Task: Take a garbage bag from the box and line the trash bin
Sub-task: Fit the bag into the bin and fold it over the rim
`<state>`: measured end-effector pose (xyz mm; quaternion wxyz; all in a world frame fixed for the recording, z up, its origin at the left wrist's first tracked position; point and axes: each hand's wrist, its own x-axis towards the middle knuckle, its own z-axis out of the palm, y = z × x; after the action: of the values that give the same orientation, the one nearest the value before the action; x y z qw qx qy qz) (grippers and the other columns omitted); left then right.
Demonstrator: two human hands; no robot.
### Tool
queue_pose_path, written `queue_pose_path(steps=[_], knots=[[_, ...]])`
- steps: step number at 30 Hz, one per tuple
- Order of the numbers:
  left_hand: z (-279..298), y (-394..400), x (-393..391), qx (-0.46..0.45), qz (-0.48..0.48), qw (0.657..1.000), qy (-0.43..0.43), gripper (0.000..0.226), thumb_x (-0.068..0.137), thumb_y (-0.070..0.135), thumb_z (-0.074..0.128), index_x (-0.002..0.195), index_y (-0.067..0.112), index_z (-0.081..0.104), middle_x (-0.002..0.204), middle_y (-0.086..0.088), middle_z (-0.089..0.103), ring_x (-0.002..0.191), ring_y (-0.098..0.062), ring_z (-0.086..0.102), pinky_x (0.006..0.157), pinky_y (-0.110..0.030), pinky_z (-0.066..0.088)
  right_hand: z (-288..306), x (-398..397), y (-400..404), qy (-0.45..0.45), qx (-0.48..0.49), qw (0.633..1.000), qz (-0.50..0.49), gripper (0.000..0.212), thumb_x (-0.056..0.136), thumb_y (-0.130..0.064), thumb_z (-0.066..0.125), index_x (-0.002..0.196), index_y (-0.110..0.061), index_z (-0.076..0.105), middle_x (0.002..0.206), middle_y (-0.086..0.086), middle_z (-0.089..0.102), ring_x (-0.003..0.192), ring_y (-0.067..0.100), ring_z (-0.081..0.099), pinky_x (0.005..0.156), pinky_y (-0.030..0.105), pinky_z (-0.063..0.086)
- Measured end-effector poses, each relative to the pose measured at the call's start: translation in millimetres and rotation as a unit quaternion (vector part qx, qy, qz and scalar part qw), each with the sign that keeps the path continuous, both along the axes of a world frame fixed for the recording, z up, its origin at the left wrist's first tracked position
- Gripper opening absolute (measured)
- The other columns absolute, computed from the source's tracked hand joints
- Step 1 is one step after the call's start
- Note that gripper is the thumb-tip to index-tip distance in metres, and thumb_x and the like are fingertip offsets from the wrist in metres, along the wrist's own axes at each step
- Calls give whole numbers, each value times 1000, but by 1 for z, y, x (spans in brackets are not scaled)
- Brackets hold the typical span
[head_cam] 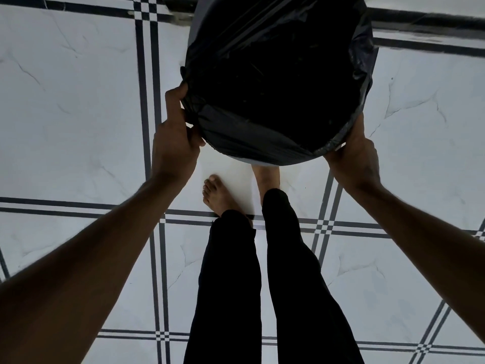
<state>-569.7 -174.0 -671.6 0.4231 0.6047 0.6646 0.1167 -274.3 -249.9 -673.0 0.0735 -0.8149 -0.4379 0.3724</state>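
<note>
A black garbage bag [278, 82] is spread over the round mouth of the trash bin [195, 24], whose grey wall shows at the upper left. The bag's edge is folded down over the near rim. My left hand [175, 137] grips bunched bag plastic at the bin's left rim. At the lower right rim, my right hand [353, 156] presses on the bag's folded edge. The box is not in view.
I stand on a white marbled tile floor [65, 101] with dark double grout lines. My bare feet [217, 194] and black trouser legs are just below the bin. A dark strip [430, 19] runs along the top right.
</note>
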Motion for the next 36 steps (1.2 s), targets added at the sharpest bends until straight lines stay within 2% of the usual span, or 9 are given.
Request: queue_pose_path(steps=[7,12,15,19,21,26,30,33,36], knots=[[-12,0,4,40,14,999,29,68,87,-5,58,144,15,28,110,-2,65,74,-12,62,62,1,42,-4,1,7,-31,8,999,10,62,96,-20,60,149,-12,29,101,12,70,70,18,48,57,17,33],[-19,13,-2,31,24,996,82,71,84,1,65,142,24,30,95,6,65,69,-10,63,67,-22,51,-2,-4,10,-39,-13,999,9,59,98,-20,57,149,-10,30,111,16,69,85,31,61,70,21,40],[-20,29,-6,-22,49,996,76,67,85,23,70,142,38,38,101,6,67,77,-11,64,78,-27,52,6,1,14,33,-9,999,-13,55,94,-12,59,145,-14,37,106,4,67,84,24,61,64,10,45],[-3,48,1,23,-6,996,87,52,88,11,61,135,30,50,113,9,59,72,-5,54,68,-8,42,20,23,14,93,-28,994,-41,34,86,-3,53,94,-33,64,71,2,66,59,11,65,75,49,61],[7,58,5,40,-1,995,90,49,88,7,56,133,27,52,115,8,55,75,0,54,69,-7,39,32,32,15,101,-16,992,-73,33,89,-6,58,81,-38,66,66,11,64,57,8,65,77,53,59],[17,82,10,83,99,991,29,36,88,10,48,120,23,60,115,5,61,82,8,54,83,-22,51,56,36,27,41,94,988,-113,16,91,-18,52,92,-27,65,76,9,66,71,31,64,72,40,55],[25,89,22,88,-37,995,39,44,83,53,67,116,25,58,117,9,55,86,0,56,74,-17,46,65,18,53,27,136,989,-60,15,93,-14,53,96,-21,66,86,-4,67,78,16,63,66,13,46],[19,103,22,134,-77,985,83,30,87,42,65,108,20,63,113,1,62,85,-10,62,74,-21,46,57,3,75,2,171,985,12,22,88,-9,53,102,-15,69,93,-12,60,96,21,61,82,19,43],[18,128,27,169,-45,981,82,25,96,35,52,100,14,64,98,3,67,83,-8,61,74,-22,47,44,-4,104,-67,188,979,52,30,88,-18,54,114,-16,68,114,8,60,114,29,53,95,20,34]])
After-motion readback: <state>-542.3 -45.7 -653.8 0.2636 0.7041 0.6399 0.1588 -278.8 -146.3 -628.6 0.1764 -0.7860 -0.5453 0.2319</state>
